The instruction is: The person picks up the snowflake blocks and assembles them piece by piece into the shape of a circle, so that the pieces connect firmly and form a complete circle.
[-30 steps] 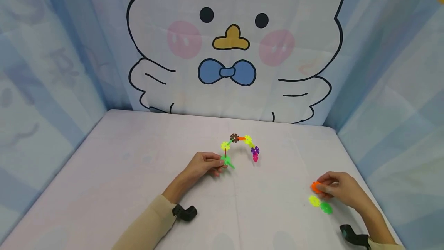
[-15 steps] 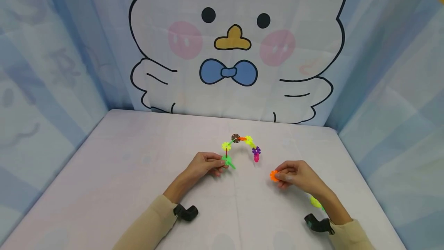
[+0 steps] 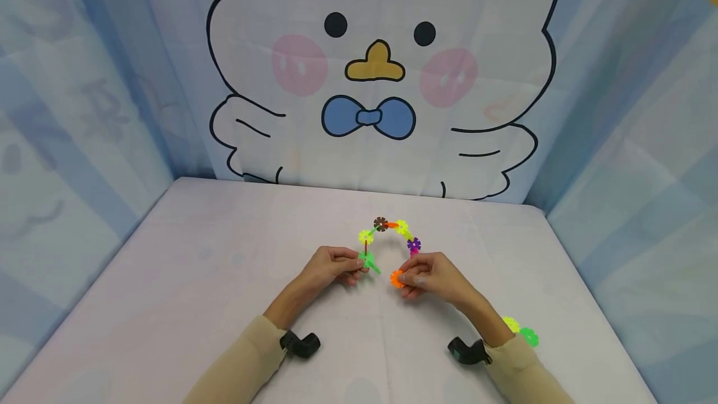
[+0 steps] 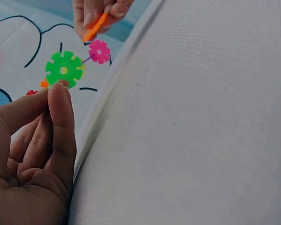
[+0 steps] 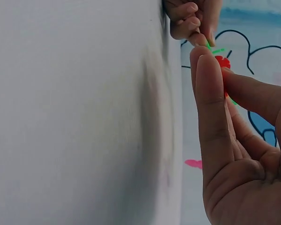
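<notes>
An arched chain of slotted plastic flower discs stands out over the table in the head view, with a brown disc [image 3: 381, 224] at its top. My left hand [image 3: 333, 265] pinches the green disc [image 3: 367, 259] at the chain's near left end. At the other end hang a purple disc [image 3: 414, 244] and a pink disc [image 4: 99, 51], the latter partly behind my right hand [image 3: 434, 277] in the head view. Between thumb and fingertips that right hand pinches a loose orange disc [image 3: 397, 278], held edge-on in the left wrist view and apart from the green one.
A loose yellow disc [image 3: 511, 324] and a green disc [image 3: 529, 336] lie on the pale table [image 3: 224, 217] by the right forearm, the yellow partly covered. A cartoon-printed curtain [image 3: 370, 161] rises behind the table. Each wrist wears a black camera [image 3: 300, 344].
My right hand has carried the orange disc leftward from beside the loose yellow and green discs to the chain's open side. My left hand and the chain stay in place.
</notes>
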Tool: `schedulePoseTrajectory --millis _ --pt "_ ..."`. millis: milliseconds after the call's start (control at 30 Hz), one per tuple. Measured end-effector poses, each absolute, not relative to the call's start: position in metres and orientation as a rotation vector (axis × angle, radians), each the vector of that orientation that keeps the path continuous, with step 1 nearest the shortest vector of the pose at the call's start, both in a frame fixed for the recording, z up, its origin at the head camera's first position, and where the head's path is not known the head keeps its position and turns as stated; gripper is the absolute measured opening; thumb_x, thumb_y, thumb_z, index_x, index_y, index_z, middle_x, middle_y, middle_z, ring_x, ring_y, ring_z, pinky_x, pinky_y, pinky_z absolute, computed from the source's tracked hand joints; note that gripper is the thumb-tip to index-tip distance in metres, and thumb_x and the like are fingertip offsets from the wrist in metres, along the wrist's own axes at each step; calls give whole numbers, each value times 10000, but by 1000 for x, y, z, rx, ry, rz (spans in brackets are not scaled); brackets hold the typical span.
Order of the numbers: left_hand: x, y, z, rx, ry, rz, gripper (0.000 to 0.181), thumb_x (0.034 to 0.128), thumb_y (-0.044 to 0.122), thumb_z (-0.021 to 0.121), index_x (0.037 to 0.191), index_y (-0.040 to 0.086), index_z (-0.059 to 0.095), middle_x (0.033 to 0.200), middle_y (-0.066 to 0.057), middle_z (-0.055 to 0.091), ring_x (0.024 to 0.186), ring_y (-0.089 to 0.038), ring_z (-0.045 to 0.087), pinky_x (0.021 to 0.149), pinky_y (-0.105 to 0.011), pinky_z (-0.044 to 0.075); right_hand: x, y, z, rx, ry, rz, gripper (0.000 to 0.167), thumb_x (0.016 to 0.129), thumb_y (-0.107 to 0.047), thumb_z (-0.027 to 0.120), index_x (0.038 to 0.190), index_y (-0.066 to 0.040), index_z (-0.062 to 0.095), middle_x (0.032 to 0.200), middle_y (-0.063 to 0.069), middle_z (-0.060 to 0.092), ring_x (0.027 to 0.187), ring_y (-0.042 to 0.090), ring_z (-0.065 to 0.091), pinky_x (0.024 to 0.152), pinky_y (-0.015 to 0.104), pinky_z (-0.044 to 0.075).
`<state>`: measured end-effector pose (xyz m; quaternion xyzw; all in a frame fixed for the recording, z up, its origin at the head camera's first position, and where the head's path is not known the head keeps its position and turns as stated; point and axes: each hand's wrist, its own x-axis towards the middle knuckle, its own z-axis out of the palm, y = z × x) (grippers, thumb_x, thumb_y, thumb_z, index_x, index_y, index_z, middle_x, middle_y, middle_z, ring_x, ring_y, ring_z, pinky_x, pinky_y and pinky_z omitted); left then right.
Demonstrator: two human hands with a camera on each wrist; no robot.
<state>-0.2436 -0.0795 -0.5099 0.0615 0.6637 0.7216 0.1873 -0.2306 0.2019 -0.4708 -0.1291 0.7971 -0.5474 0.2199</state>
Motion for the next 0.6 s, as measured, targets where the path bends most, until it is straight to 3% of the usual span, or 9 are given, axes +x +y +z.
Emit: schedulePoseTrajectory --millis 600 --pt "-246 -80 -512 161 1866 2007 282 991 86 733 1211 -88 713 949 -96 832 702 -77 714 664 -230 622 -232 177 -476 -379 2112 -1560 240 973 -103 761 1102 81 678 916 176 807 741 234 799 732 390 677"
